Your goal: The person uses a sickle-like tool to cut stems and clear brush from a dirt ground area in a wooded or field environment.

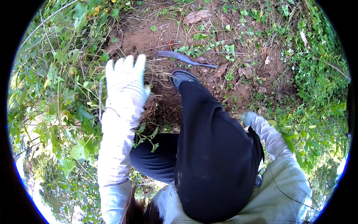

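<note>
My left hand (127, 75), in a pale work glove, reaches forward with its fingers stretched and slightly apart. It is over dry grass stalks (156, 70) at the edge of the green growth, and nothing shows in its grasp. Off to the right, beside my raised knee, is my right hand (249, 118). It is gloved, small and blurred, so its fingers cannot be made out. A curved dark-grey blade (181, 56), like that of a machete or sickle, lies on the soil just beyond the toe of my dark shoe (183, 77), apart from both hands.
Dense leafy vines (70, 92) crowd the left side, with a thin bare stem (100, 98) close to my left wrist. More low greenery (321, 84) borders the right. Reddish soil (156, 30) with dry leaves (197, 16) and small weeds lies ahead. My bent leg (212, 156) fills the middle.
</note>
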`<action>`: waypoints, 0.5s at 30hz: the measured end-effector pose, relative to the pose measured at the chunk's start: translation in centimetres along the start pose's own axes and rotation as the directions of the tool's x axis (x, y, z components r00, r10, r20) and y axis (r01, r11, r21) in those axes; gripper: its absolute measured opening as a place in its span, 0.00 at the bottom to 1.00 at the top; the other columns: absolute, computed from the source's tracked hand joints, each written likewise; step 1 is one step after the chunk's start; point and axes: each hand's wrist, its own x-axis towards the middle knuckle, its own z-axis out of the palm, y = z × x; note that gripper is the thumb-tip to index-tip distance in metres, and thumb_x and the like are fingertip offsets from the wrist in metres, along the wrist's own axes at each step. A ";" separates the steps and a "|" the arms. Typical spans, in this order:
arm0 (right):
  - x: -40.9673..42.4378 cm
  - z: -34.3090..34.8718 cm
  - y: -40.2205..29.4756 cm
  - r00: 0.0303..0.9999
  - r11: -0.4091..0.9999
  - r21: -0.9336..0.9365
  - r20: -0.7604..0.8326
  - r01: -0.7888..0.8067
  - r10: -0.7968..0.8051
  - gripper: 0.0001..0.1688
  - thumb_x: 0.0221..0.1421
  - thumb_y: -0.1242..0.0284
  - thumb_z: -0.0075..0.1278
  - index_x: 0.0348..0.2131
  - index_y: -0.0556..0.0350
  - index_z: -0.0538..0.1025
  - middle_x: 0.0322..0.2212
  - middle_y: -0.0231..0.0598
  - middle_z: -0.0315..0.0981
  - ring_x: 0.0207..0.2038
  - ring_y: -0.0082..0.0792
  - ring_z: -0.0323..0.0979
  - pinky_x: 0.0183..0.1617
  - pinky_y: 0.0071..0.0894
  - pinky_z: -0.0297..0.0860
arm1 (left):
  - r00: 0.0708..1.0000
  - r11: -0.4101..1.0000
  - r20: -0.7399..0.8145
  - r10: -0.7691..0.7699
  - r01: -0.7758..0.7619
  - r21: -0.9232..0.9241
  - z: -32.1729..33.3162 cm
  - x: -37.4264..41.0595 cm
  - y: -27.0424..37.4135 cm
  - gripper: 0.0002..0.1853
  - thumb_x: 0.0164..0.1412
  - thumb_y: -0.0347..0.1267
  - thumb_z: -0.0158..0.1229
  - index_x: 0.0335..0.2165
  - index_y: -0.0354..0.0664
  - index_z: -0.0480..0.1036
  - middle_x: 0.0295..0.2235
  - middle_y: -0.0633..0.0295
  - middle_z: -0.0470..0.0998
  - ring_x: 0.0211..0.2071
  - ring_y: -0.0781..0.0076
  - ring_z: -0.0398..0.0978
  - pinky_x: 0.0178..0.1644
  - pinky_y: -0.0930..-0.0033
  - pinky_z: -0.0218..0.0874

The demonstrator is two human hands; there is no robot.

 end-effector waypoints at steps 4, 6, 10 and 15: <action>9.6 -0.7 -2.4 0.997 0.975 -0.213 -0.059 -0.060 0.048 0.21 0.48 0.61 0.52 0.38 0.57 0.70 0.35 0.49 0.70 0.40 0.48 0.69 0.45 0.41 0.66 | 0.993 0.975 -0.059 0.104 -0.114 -0.191 0.8 4.4 5.2 0.41 0.41 0.46 0.64 0.52 0.41 0.59 0.50 0.54 0.64 0.54 0.58 0.58 0.60 0.55 0.43; 13.5 0.4 -3.9 0.990 0.948 -0.315 -0.113 0.045 -0.085 0.21 0.48 0.61 0.52 0.38 0.57 0.70 0.35 0.48 0.70 0.40 0.47 0.69 0.45 0.40 0.66 | 0.998 0.977 -0.047 -0.041 0.030 -0.210 3.1 7.0 4.5 0.41 0.42 0.49 0.62 0.51 0.38 0.59 0.50 0.52 0.64 0.53 0.57 0.59 0.59 0.55 0.43; 16.3 2.8 -5.6 0.979 0.778 -0.607 0.006 0.165 -0.204 0.25 0.45 0.60 0.55 0.39 0.56 0.68 0.38 0.49 0.68 0.42 0.47 0.68 0.45 0.42 0.66 | 0.902 0.926 0.225 -0.367 0.377 0.001 7.3 7.3 0.7 0.48 0.40 0.48 0.64 0.54 0.34 0.53 0.49 0.50 0.65 0.53 0.58 0.61 0.57 0.57 0.46; 16.6 3.9 -6.1 0.964 0.712 -0.659 0.076 0.241 -0.255 0.22 0.44 0.65 0.54 0.39 0.54 0.69 0.37 0.48 0.69 0.42 0.46 0.69 0.44 0.42 0.67 | 0.858 0.954 0.417 -0.299 0.276 0.116 6.8 7.7 1.0 0.24 0.50 0.43 0.55 0.45 0.44 0.70 0.44 0.58 0.73 0.48 0.63 0.69 0.51 0.62 0.54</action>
